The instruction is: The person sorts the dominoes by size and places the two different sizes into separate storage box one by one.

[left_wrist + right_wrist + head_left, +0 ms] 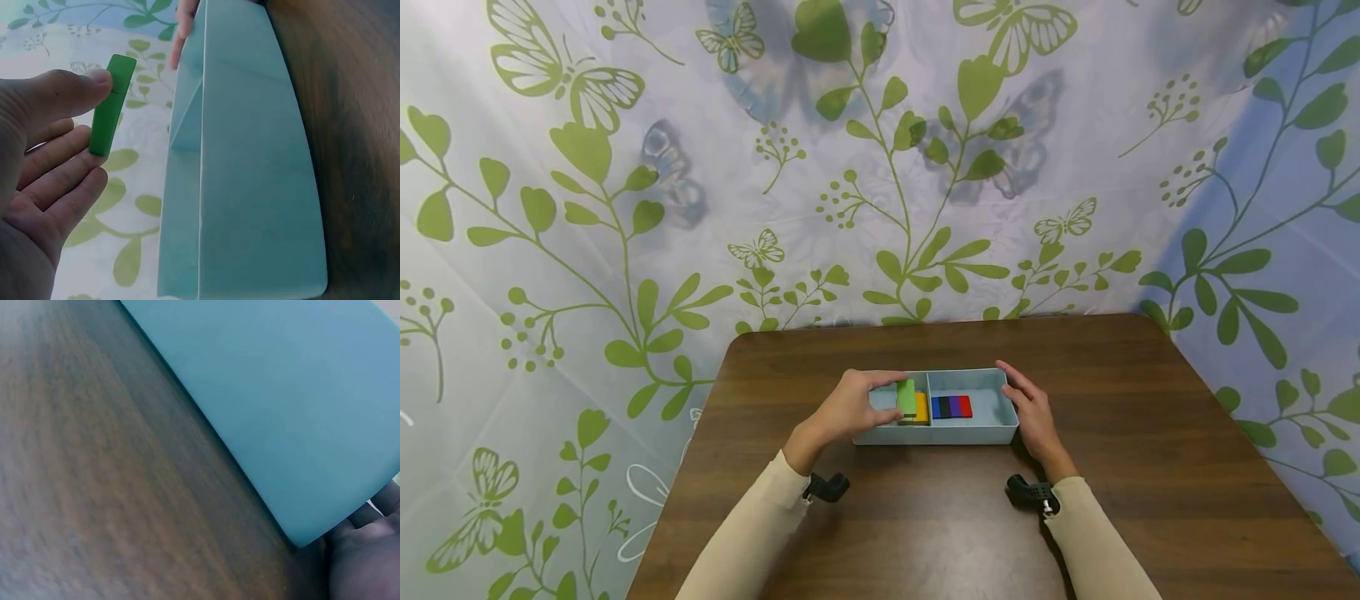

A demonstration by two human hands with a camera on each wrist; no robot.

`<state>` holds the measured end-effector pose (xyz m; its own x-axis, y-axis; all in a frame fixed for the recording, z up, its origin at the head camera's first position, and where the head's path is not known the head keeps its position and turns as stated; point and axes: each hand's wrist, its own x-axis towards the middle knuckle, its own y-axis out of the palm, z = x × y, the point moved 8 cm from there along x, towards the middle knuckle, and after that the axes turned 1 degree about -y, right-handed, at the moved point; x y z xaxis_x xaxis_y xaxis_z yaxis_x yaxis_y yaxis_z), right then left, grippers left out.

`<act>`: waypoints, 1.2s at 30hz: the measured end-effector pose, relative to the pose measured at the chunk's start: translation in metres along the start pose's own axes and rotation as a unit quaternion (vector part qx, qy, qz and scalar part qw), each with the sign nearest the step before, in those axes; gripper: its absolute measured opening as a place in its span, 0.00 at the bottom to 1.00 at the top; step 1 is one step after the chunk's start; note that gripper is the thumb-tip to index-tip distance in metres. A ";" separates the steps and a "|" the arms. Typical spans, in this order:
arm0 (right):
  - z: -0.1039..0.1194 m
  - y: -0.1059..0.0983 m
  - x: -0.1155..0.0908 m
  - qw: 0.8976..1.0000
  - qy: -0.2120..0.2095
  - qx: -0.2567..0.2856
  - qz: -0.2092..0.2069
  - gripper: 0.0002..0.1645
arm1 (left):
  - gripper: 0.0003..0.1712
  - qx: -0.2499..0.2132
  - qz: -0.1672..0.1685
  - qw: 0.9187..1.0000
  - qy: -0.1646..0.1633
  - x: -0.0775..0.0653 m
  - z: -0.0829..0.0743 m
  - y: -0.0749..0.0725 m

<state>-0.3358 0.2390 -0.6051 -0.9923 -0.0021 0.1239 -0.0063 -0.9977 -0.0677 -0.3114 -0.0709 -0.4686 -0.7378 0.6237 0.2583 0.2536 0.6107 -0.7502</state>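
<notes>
My left hand (850, 404) pinches a bright green rectangular block (112, 106) between thumb and fingers, over the left compartment of a pale blue divided box (895, 435). Beneath and beside the green block, a yellow block (922, 407) lies in that compartment, partly covered. In the right compartment, a blue block (936, 407), a black block (945, 407), a purple block (955, 406) and a red block (966, 406) lie side by side against the near wall. My right hand (1033, 417) holds the box's right end, its thumb at the rim and a finger reaching round the far corner.
The box stands on a brown wooden table (925, 517). Behind the table hangs a cloth (880, 167) printed with green leaves and butterflies. A black wrist camera mount (829, 487) sits at the left wrist, another mount (1028, 492) at the right.
</notes>
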 end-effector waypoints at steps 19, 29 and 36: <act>0.002 -0.001 0.000 1.000 0.006 -0.002 -0.003 0.30 | 0.36 0.030 0.043 0.997 -0.049 -0.003 0.038 0.000; 0.000 0.001 -0.001 1.000 0.014 0.003 -0.002 0.30 | 0.36 0.067 0.091 0.992 -0.062 0.001 0.050 0.008; -0.001 0.001 0.000 1.000 0.013 0.009 -0.001 0.30 | 0.36 0.083 0.128 0.985 -0.079 0.007 0.059 0.019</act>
<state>-0.3363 0.2382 -0.6063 -0.9951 0.0017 0.0988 -0.0065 -0.9988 -0.0487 -0.3488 -0.0843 -0.5171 -0.7543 0.6553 -0.0398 0.3476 0.3471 -0.8710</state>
